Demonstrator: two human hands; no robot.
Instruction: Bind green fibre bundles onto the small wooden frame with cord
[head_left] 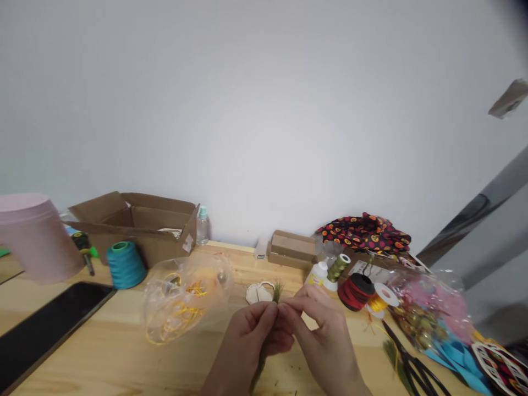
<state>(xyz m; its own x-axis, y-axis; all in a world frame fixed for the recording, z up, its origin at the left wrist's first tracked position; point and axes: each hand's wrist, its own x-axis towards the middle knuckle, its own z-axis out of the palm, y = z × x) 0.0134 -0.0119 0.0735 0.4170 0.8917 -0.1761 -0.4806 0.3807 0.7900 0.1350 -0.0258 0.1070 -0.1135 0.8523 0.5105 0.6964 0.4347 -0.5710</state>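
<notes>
My left hand (251,335) is closed around a bundle of olive-green threads (278,290). The frayed upper ends stick out above my thumb, and the lower part hangs down behind my wrist. Beside it my right hand (324,333) makes a pinch, thumb and forefinger meeting right at the bundle. Whatever lies between those fingertips is too small to make out. Just behind the hands a cream-coloured flat piece with a rounded outline (259,293) rests on the wooden table (181,366).
Left: clear plastic bag with yellow cords (187,297), teal thread cone (125,265), black phone (51,330), open cardboard box (140,239), pink container (39,239). Right: glue bottle (317,273), olive thread spool (339,269), red-and-black cord roll (356,292), black scissors (412,360), bag of bells (421,327).
</notes>
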